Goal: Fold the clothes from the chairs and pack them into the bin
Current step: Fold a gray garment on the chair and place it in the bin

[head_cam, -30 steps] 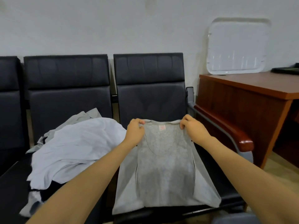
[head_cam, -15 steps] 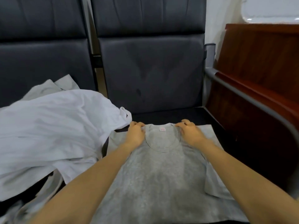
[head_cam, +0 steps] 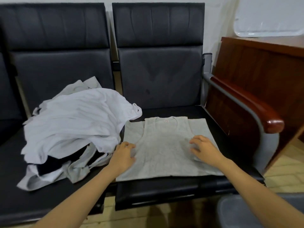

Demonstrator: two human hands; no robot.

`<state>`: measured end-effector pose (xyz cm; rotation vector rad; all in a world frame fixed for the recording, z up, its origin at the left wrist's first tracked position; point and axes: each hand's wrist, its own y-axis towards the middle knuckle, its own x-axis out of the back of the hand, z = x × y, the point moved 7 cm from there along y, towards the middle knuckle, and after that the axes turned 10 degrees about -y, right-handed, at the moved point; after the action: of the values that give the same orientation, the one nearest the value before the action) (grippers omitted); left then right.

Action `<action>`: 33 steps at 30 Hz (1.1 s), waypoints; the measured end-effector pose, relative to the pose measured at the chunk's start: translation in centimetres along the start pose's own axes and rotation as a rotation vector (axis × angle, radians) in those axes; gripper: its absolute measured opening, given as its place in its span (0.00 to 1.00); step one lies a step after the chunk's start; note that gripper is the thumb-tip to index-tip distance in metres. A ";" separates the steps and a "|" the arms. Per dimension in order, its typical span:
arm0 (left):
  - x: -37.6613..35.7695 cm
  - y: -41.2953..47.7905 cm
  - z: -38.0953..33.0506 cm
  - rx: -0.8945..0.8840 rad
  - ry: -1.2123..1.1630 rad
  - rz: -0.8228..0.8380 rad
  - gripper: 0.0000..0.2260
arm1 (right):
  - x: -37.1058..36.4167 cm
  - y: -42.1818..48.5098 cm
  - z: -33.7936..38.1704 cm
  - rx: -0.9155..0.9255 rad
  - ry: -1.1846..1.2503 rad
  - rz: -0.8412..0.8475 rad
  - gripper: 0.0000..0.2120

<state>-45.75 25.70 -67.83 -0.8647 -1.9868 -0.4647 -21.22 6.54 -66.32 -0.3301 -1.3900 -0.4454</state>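
Observation:
A grey tank top (head_cam: 164, 145) lies spread flat on the right black chair seat (head_cam: 172, 186), neck toward the backrest. My left hand (head_cam: 123, 155) rests on its left side with fingers loosely spread. My right hand (head_cam: 204, 148) presses on its right side, fingers spread and holding nothing. A heap of white, grey and black clothes (head_cam: 74, 129) covers the left chair seat (head_cam: 32, 198). A grey bin (head_cam: 243, 213) shows at the bottom right, partly hidden by my right forearm.
A wooden armrest (head_cam: 256, 109) on a grey frame bounds the right chair. Beyond it stands a brown wooden desk (head_cam: 263, 63) with a white lid (head_cam: 269, 17) leaning on the wall. Tiled floor shows below the seats.
The tank top went from being held up by its shoulders to lying flat on the seat. Both hands let go of the straps and slid down to its middle.

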 end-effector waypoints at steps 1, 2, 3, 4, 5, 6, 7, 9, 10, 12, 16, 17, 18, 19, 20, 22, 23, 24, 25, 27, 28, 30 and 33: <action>0.1 -1.3 0.7 0.043 0.016 0.010 0.23 | 0.1 -1.3 -0.2 -0.008 -0.013 0.014 0.18; 0.1 -2.5 1.2 0.088 0.010 0.017 0.24 | 0.0 -2.5 -0.5 -0.025 -0.013 0.030 0.20; 0.4 -3.6 1.5 0.128 -0.015 0.011 0.25 | -0.1 -3.5 -0.9 -0.051 0.003 0.048 0.21; 0.6 -4.3 1.9 0.167 -0.082 0.001 0.26 | -0.2 -4.5 -1.4 -0.079 0.024 0.062 0.22; 0.7 -5.1 2.3 0.215 -0.189 -0.006 0.28 | -0.4 -5.4 -1.7 -0.107 0.044 0.070 0.23; 0.7 -5.6 2.8 0.254 -0.295 -0.019 0.33 | -0.6 -6.2 -2.1 -0.137 0.056 0.066 0.23; 0.6 -5.9 3.2 0.297 -0.376 -0.024 0.37 | -0.8 -6.8 -2.5 -0.179 0.059 0.052 0.23; 0.4 -6.6 3.8 0.383 -0.438 -0.036 0.37 | -0.7 -7.7 -3.3 -0.275 0.048 -0.017 0.19; 0.3 -6.8 4.0 0.413 -0.461 -0.054 0.34 | -0.5 -7.9 -3.6 -0.316 0.046 -0.060 0.16; 0.3 -6.8 4.1 0.407 -0.564 -0.125 0.28 | 0.0 -8.3 -3.9 -0.374 0.078 -0.139 0.09; 0.9 -6.4 3.5 0.288 -0.609 -0.238 0.18 | 1.3 -8.7 -4.7 -0.490 0.299 -0.265 0.07; 1.0 -6.4 3.4 0.267 -0.567 -0.246 0.17 | 1.5 -8.8 -5.3 -0.545 0.359 -0.283 0.09; 1.1 -6.4 3.2 0.255 -0.524 -0.241 0.17 | 1.5 -9.0 -6.0 -0.600 0.385 -0.275 0.11; 0.9 -6.4 3.1 0.250 -0.487 -0.212 0.18 | 1.3 -9.2 -6.5 -0.642 0.372 -0.240 0.13; 0.5 -6.4 3.1 0.241 -0.456 -0.177 0.18 | 1.0 -9.4 -6.7 -0.657 0.338 -0.201 0.15; -0.1 -6.5 2.9 0.206 -0.375 -0.130 0.18 | 0.6 -9.4 -6.4 -0.588 0.199 -0.202 0.18; -0.2 -6.6 2.5 0.168 -0.312 -0.137 0.18 | 0.6 -9.5 -5.8 -0.514 0.101 -0.246 0.18; -0.3 -6.6 2.1 0.112 -0.239 -0.159 0.17 | 0.7 -9.5 -4.8 -0.426 0.011 -0.291 0.19; -0.3 -6.7 1.7 0.063 -0.178 -0.183 0.16 | 0.9 -9.5 -3.7 -0.334 -0.041 -0.350 0.18; -0.4 -6.8 0.5 -0.014 -0.093 -0.207 0.15 | 1.2 -9.2 -1.2 -0.148 -0.065 -0.438 0.15; -0.5 -6.8 -0.1 -0.070 -0.070 -0.218 0.13 | 1.0 -8.8 0.0 -0.071 -0.046 -0.419 0.14; -0.9 -6.7 -1.1 -0.143 -0.013 -0.211 0.10 | -0.3 -7.9 2.0 0.009 0.023 -0.236 0.13; -1.3 -7.0 -2.2 -0.118 0.086 -0.105 0.13 | -1.6 -7.0 2.0 -0.050 -0.117 -0.024 0.15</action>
<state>-49.06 19.00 -67.69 -0.8013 -1.9473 -0.6741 -26.52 1.53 -67.89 -0.3857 -1.5003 -0.4880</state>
